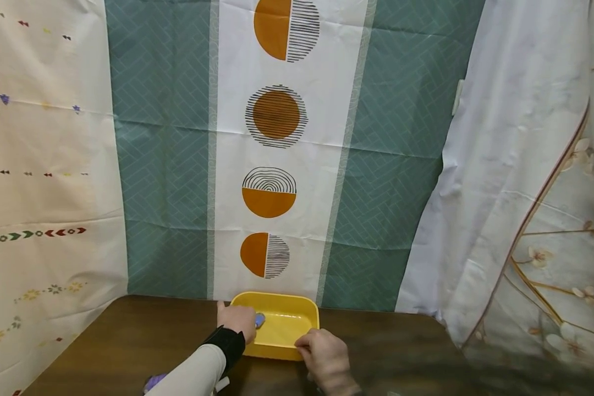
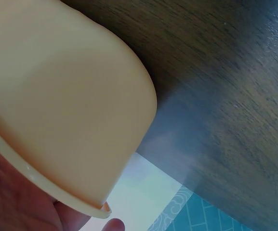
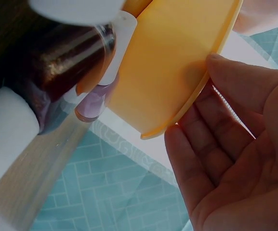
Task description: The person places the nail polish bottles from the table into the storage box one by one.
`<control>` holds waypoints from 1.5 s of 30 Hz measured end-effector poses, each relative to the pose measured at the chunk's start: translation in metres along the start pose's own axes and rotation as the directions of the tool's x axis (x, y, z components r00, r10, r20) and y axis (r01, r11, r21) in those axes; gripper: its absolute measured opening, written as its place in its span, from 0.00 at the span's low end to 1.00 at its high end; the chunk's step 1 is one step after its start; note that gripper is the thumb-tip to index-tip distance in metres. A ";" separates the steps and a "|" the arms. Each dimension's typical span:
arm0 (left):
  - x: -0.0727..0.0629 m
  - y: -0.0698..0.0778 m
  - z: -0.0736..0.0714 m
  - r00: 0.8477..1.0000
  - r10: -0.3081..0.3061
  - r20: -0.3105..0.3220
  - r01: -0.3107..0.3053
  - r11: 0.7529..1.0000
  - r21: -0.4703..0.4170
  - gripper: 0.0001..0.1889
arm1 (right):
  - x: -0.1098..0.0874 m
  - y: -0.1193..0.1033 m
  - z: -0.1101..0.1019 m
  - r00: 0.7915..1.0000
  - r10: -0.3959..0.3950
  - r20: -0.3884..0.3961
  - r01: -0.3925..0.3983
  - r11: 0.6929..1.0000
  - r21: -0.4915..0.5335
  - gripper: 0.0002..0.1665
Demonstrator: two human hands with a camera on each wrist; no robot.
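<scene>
A yellow plastic tub [image 1: 307, 305] stands on the dark wooden table. My left hand [image 1: 237, 320] is at its left side, one finger pointing up past the rim; the left wrist view shows the palm [image 2: 20, 195] against the rim and a fingertip just beyond the corner. My right hand [image 1: 324, 352] pinches the near right rim, thumb on one face and fingers on the other, as the right wrist view shows of the tub [image 3: 163, 62]. Inside the tub, beside the left hand, lies a small blue item [image 1: 259, 320], partly covered by that hand.
Near the left forearm lie a purple item [image 1: 153, 382] and a white piece [image 1: 222, 384], partly hidden. A dark glossy container [image 3: 66, 62] and a clear purple piece [image 3: 93, 101] lie close to the tub. Patterned cloth [image 1: 277, 159] hangs behind the table [image 1: 168, 330].
</scene>
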State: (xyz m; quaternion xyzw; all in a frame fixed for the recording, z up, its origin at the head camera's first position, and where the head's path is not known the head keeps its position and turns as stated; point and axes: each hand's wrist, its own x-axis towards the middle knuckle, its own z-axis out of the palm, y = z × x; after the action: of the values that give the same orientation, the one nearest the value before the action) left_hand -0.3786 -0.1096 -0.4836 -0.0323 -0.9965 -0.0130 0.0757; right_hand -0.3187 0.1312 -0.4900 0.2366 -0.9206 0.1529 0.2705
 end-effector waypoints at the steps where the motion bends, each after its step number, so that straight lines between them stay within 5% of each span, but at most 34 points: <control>1: 0.000 0.000 -0.001 1.000 -0.001 0.003 0.001 1.000 0.002 0.10 | 0.000 -0.001 0.000 1.000 -0.003 -0.003 0.003 1.000 0.003 0.09; 18: -0.007 0.003 -0.010 0.999 -0.013 0.035 0.015 0.999 -0.046 0.13 | 0.001 -0.004 -0.004 0.999 0.021 0.030 -0.021 1.000 -0.003 0.09; 28: -0.013 -0.003 -0.009 0.996 0.008 -0.086 -0.017 0.994 -0.110 0.22 | 0.002 -0.002 -0.001 0.999 0.032 0.035 -0.032 0.999 0.008 0.09; 36: -0.024 -0.006 -0.010 0.944 0.102 -0.313 -0.154 0.977 -0.145 0.15 | 0.000 -0.003 -0.002 1.000 0.016 0.025 -0.017 0.999 0.033 0.09; 42: -0.034 -0.007 -0.023 0.910 0.179 -0.374 -0.244 0.961 -0.132 0.16 | 0.000 -0.002 -0.003 1.000 0.013 -0.002 -0.013 0.999 0.035 0.10; 45: -0.041 -0.010 -0.027 0.913 0.186 -0.364 -0.256 0.954 -0.155 0.24 | 0.000 -0.002 -0.003 1.000 0.017 0.014 -0.017 0.999 0.029 0.09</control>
State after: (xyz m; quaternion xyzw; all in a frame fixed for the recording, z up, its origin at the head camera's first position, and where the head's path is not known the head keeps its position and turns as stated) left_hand -0.3351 -0.1226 -0.4634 -0.1497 -0.9512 -0.1093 0.2467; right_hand -0.3166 0.1306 -0.4877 0.2337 -0.9221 0.1670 0.2594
